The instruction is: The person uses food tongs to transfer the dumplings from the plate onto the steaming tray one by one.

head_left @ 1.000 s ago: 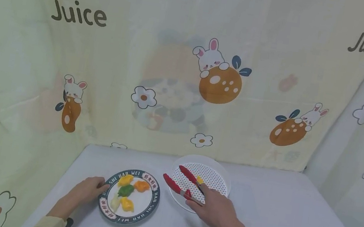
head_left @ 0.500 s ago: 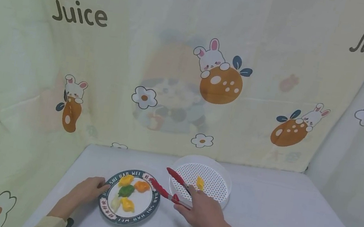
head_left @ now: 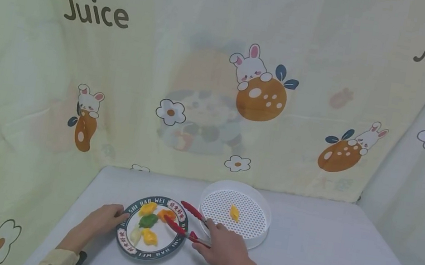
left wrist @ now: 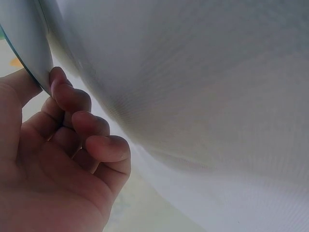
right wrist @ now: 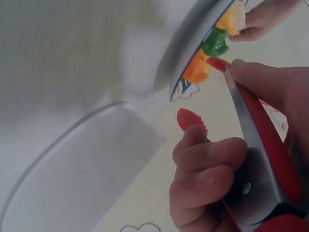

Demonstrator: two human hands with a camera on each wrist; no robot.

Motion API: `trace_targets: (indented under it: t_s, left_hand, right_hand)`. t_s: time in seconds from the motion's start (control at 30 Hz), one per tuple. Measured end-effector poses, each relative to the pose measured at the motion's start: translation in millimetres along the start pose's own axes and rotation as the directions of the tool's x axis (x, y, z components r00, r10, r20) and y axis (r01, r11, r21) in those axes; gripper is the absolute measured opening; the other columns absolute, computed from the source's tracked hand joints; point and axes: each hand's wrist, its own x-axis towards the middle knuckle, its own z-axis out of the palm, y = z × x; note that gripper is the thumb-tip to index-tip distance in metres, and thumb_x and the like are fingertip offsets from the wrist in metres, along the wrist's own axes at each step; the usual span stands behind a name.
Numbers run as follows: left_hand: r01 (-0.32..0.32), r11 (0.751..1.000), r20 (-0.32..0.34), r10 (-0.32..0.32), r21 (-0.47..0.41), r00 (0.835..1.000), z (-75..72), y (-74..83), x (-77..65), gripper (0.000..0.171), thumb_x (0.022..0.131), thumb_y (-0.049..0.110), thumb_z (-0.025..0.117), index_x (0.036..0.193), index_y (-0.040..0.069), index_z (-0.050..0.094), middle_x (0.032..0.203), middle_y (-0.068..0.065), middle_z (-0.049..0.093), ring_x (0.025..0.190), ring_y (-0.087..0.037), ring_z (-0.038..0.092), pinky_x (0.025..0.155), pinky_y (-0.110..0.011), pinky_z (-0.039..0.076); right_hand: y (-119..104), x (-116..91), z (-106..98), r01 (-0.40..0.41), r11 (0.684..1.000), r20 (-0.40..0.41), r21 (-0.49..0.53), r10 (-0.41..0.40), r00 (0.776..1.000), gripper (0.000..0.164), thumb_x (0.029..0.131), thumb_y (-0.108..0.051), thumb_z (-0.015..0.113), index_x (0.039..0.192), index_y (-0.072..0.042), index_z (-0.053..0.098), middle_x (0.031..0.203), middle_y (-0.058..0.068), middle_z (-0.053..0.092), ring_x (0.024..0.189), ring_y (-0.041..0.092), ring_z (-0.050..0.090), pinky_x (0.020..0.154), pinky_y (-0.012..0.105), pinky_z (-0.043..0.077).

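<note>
My left hand (head_left: 103,219) pinches the left rim of a white plate with a dark lettered border (head_left: 150,257); in the left wrist view its fingers curl beneath the plate's edge (left wrist: 29,43). Toy-like dumplings lie on the plate: green (head_left: 148,220), orange (head_left: 167,214), pale (head_left: 135,235), upper yellow (head_left: 148,208) and lower yellow (head_left: 149,236). My right hand (head_left: 225,253) grips red-tipped metal tongs (right wrist: 251,125). The tongs' arms are spread with nothing between them, one tip by the orange dumpling, the other over the plate's right side.
Right of the plate stands a round white steamer tray (head_left: 218,202) with a perforated floor. A single yellow dumpling (head_left: 234,213) lies in it. Behind the white tabletop (head_left: 322,250) hangs a printed curtain (head_left: 296,154).
My right hand has carried the tongs leftward from over the steamer tray to the plate, leaving the yellow dumpling in the tray in full sight. My left hand stays on the plate.
</note>
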Motion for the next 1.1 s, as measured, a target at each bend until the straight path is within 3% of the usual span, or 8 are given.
trace_targets:
  t_s: [0.43, 1.1]
  left_hand:
    - [0.005, 1.0, 0.002, -0.005, 0.008, 1.0, 0.4, 1.5, -1.0, 0.023, 0.1, 0.031, 0.061, 0.089, 0.01, 0.063, 0.076, -0.002, 0.058, 0.072, -0.016, 0.052, 0.064, -0.031, 0.044]
    - [-0.001, 1.0, -0.004, 0.001, 0.007, 1.0, 1.5, 0.3, 0.9, 0.023, 0.1, 0.029, 0.061, 0.086, 0.011, 0.06, 0.074, -0.002, 0.056, 0.071, -0.016, 0.051, 0.064, -0.031, 0.042]
  right_hand:
    - [-4, 9, 16, 0.065, 0.998, 0.016, -0.006, -0.065, 0.998, 0.06, 0.086, -0.056, 0.072, 0.132, -0.021, 0.058, 0.082, -0.004, 0.055, 0.063, 0.012, 0.048, 0.055, 0.027, 0.038]
    - [-2, 7, 19, 0.123, 0.992, -0.023, -0.021, -0.123, 0.992, 0.054, 0.088, -0.053, 0.071, 0.129, -0.02, 0.063, 0.084, -0.006, 0.06, 0.064, 0.01, 0.047, 0.054, 0.025, 0.037]
